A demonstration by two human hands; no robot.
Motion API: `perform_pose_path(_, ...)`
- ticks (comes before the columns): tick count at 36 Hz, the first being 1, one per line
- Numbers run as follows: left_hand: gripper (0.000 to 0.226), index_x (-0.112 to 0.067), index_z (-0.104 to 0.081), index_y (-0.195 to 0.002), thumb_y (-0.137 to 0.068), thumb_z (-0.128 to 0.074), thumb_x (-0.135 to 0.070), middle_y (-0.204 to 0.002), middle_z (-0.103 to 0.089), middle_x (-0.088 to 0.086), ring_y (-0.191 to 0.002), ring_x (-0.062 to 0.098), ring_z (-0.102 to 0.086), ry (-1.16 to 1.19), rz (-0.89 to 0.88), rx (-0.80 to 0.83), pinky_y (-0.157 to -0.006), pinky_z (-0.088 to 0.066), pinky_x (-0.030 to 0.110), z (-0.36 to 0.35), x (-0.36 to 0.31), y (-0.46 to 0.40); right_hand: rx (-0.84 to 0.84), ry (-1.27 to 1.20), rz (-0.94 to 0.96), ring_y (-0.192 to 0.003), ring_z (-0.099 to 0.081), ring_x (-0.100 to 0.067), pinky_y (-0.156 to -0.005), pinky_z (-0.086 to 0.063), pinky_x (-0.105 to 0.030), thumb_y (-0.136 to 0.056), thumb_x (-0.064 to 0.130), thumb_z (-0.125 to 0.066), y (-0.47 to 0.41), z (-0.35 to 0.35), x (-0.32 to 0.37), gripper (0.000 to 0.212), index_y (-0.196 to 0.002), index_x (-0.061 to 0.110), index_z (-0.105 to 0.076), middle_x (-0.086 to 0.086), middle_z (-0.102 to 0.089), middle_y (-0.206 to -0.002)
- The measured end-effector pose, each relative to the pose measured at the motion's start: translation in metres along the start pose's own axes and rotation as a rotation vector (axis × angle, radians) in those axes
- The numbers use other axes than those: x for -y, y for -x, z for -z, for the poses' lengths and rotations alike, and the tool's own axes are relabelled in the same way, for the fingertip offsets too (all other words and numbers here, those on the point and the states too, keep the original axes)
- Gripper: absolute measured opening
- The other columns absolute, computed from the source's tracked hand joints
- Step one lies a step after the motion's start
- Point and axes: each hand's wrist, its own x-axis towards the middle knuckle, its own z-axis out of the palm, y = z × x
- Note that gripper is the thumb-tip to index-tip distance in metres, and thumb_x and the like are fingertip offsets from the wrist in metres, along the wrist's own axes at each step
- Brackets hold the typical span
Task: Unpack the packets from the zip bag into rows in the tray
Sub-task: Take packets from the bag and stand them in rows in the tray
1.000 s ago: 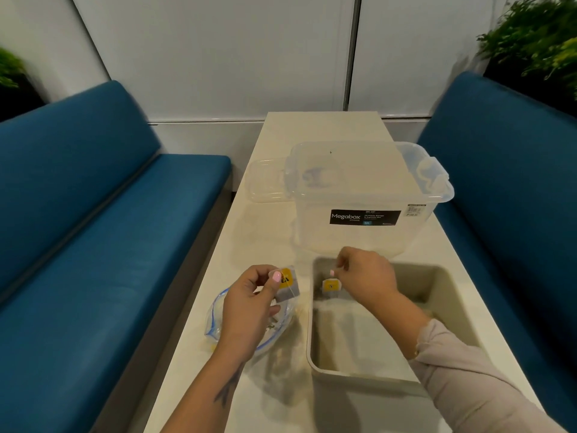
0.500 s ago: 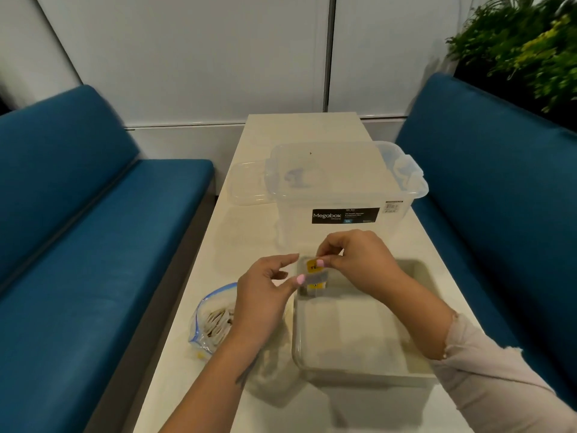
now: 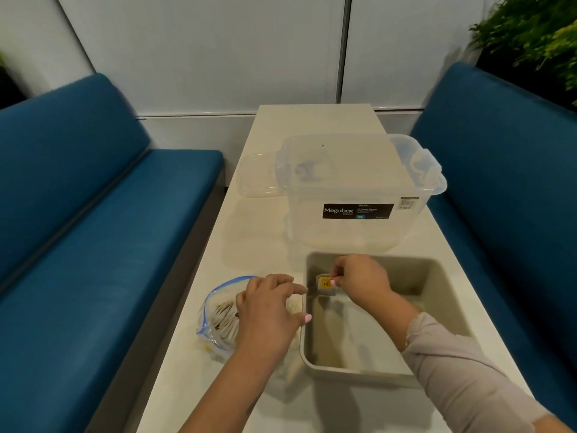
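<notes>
Narrow cream table (image 3: 274,232), blue benches (image 3: 93,245) either side. Right hand (image 3: 359,278) pinching yellow-labelled packet (image 3: 326,284) at beige plastic tray (image 3: 352,368) far-left corner; left hand (image 3: 268,310) spread, relaxed, over clear blue-edged zip bag (image 3: 215,314).

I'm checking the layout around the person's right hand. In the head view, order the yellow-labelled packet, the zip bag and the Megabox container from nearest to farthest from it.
From the right hand:
1. Yellow-labelled packet: pinched in its fingers, far-left corner of the tray.
2. Zip bag: on the table left of the tray, under the left hand.
3. Megabox container: beyond the tray.
</notes>
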Motion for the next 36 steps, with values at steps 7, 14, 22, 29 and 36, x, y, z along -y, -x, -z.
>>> perform_pose_path(7,0.036,-0.044,-0.059,-0.11,-0.075,-0.07,-0.045,-0.128,-0.043,-0.024,-0.122,0.005,-0.031,0.002,0.019,0.021,-0.09,-0.019,0.025,0.0,0.001,0.001,-0.011,0.01,0.01,-0.097,-0.061,-0.021,-0.076,-0.045,-0.027,-0.087,0.027,-0.063,-0.004,-0.009,0.0,0.011,-0.096,0.029,-0.069,0.001,-0.069,-0.103)
perform_pose_path(14,0.035,-0.044,-0.059,-0.109,-0.075,-0.07,-0.045,-0.128,-0.044,-0.024,-0.121,0.005,-0.031,0.021,0.026,0.025,-0.089,-0.018,0.025,0.0,0.0,0.001,-0.014,0.044,0.026,-0.09,-0.062,-0.02,-0.079,-0.051,-0.03,-0.089,0.029,-0.061,-0.003,-0.011,0.002,0.008,-0.095,0.028,-0.067,0.001,-0.068,-0.098)
perform_pose_path(22,0.026,-0.044,-0.062,-0.102,-0.078,-0.07,-0.039,-0.122,-0.049,-0.024,-0.117,0.005,-0.038,0.114,0.05,-0.037,-0.09,-0.023,0.024,0.005,0.007,0.0,-0.013,0.053,0.026,-0.093,-0.062,-0.02,-0.08,-0.05,-0.031,-0.086,0.029,-0.064,0.0,-0.009,0.001,0.008,-0.094,0.028,-0.064,0.002,-0.067,-0.1)
perform_pose_path(29,0.041,-0.044,-0.056,-0.074,-0.083,-0.057,-0.004,-0.117,-0.055,-0.023,-0.11,0.008,-0.041,0.128,0.116,-0.249,-0.081,-0.017,0.024,0.028,0.037,-0.003,-0.082,-0.067,-0.001,-0.091,-0.061,-0.019,-0.069,-0.04,-0.025,-0.08,0.03,-0.069,0.007,0.002,0.002,0.014,-0.091,0.026,-0.061,0.006,-0.066,-0.093)
perform_pose_path(36,0.032,-0.038,-0.063,-0.072,-0.082,-0.061,-0.008,-0.128,-0.05,-0.016,-0.125,0.013,-0.034,0.086,0.23,-0.232,-0.101,-0.027,0.04,0.043,0.074,0.004,-0.142,-0.292,0.12,-0.08,-0.059,-0.011,-0.068,-0.046,-0.026,-0.08,0.033,-0.071,0.015,0.017,0.034,0.01,-0.082,0.032,-0.061,0.013,-0.062,-0.078)
